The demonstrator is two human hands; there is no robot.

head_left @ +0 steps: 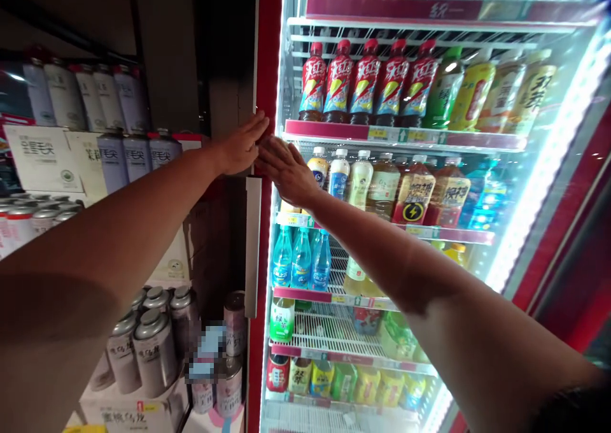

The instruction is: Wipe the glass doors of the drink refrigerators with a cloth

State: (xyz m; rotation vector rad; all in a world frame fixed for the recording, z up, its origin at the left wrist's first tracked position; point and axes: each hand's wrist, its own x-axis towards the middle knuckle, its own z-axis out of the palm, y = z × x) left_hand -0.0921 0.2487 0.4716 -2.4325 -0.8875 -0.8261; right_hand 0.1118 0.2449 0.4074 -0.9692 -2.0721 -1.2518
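Both of my arms reach forward to the red left upright of a lit drinks fridge. My left hand has its fingers stretched out, their tips at the outer side of the upright. Just beside it, my right hand lies with extended fingers across the same upright, its back toward me. Neither hand holds anything. Below them runs a pale vertical strip, perhaps a handle. Close to my right hand stand small bottles with white caps on a fridge shelf. Whether glass lies between is hard to tell.
Inside the fridge are red-labelled bottles, blue bottles and a lower row of small drinks. At left, tall metal cans and white cartons are stacked. A blurred patch hides something among the cans.
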